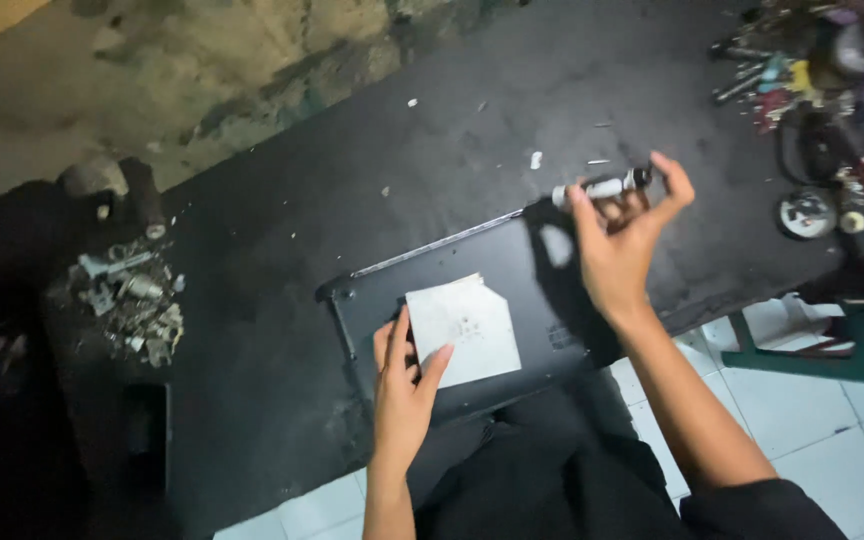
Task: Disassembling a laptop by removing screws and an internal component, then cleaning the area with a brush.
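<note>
A small cylindrical tool (604, 187), white-bodied with a dark tip, is pinched crosswise between the thumb and fingertips of the right hand (620, 245), raised above the laptop's far corner. It looks light, stiff and smooth, best gripped mid-barrel. The left hand (404, 385) lies flat, fingers spread, on a white paper sheet (464, 328) atop the closed dark laptop (512, 270). Beyond the left fingers sits metal scrap (132, 300).
</note>
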